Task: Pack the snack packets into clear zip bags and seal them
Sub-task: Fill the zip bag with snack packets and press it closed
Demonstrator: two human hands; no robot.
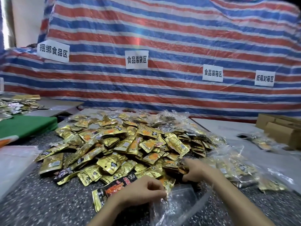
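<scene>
Foil packets, crinkled; clear filmy bag

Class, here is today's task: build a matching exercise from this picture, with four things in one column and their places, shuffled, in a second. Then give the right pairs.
Things
1. packet pile
2. zip bag
3. boxes
4. green mat

Places
A. far right
B. far left
C. middle of the table
D. near edge, pinched by the left hand

Pairs: 1-C, 2-D, 3-A, 4-B
</scene>
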